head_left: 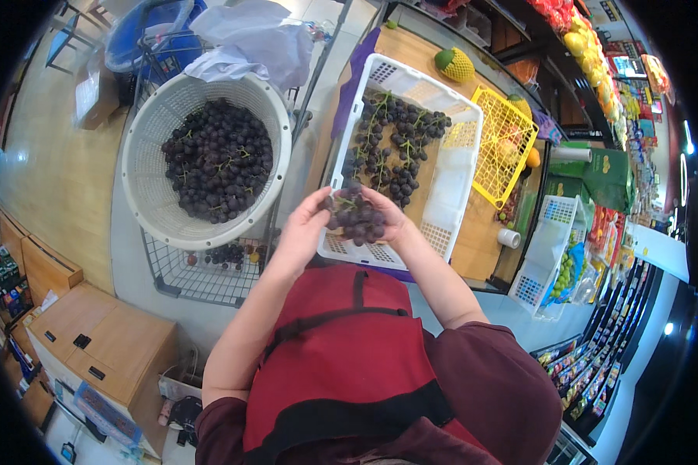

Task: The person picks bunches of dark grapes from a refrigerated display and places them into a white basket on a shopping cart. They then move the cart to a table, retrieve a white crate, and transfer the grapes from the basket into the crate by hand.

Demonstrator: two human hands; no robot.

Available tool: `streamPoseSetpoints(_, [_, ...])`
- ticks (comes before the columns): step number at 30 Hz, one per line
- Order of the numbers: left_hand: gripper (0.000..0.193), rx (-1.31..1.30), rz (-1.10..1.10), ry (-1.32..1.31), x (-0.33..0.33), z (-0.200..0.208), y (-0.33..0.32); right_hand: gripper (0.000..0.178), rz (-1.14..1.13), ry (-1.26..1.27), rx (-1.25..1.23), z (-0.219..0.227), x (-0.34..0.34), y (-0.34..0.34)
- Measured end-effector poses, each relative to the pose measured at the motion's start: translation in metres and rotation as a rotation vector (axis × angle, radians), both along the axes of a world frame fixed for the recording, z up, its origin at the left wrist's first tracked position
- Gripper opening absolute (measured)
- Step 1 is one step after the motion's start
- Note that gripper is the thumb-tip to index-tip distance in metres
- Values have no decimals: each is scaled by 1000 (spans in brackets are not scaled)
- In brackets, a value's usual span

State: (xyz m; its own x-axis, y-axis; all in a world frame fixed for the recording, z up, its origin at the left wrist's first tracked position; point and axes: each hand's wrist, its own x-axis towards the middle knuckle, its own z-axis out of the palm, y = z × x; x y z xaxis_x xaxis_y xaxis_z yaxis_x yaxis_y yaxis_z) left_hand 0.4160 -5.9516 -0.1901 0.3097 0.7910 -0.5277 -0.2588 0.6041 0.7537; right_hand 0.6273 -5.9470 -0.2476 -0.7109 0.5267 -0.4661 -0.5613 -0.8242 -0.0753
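Between my two hands is a bunch of dark purple grapes, held in front of my body over the near left corner of a white plastic crate. My left hand grips the bunch from its left side, fingers bent against it. From the right, my right hand cups the same bunch. Beyond them in the crate lie more dark grape bunches with green stems. To the left, a round white perforated basket holds a big heap of dark grapes.
Under the basket is a wire cart with loose fruit in its bottom. White plastic bags drape over its far side. Right of the crate are a yellow plastic crate, a netted green fruit and a white roll. Wooden cabinets stand at lower left.
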Motion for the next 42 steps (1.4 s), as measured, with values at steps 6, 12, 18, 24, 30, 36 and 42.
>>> streamPoseSetpoints(6, [60, -360, -220, -9, 46, -52, -25, 44, 350, -261, 146, -37, 75, -7])
streamPoseSetpoints(12, [66, -552, -175, 146, 74, -92, -44, 41, 446, -439, 114, -69, 79, -15])
streamPoseSetpoints(18, [60, -431, -106, 60, 63, -79, -42, 42, 613, -713, 550, -85, 39, -6])
streamPoseSetpoints(24, [50, -225, -94, 104, 4, -25, -44, 64, 651, -1027, 917, -79, 14, -15])
streamPoseSetpoints(30, [23, 59, 293, 394, -129, -28, -24, 57, 558, -1227, 1002, -66, 8, -28])
streamPoseSetpoints(36, [16, 459, 334, 1179, -246, -93, 69, 31, 177, -1643, 645, -26, -11, -5])
streamPoseSetpoints(42, [18, 589, 34, 1549, -255, -155, 207, 26, -76, -1586, 757, 16, -69, 11])
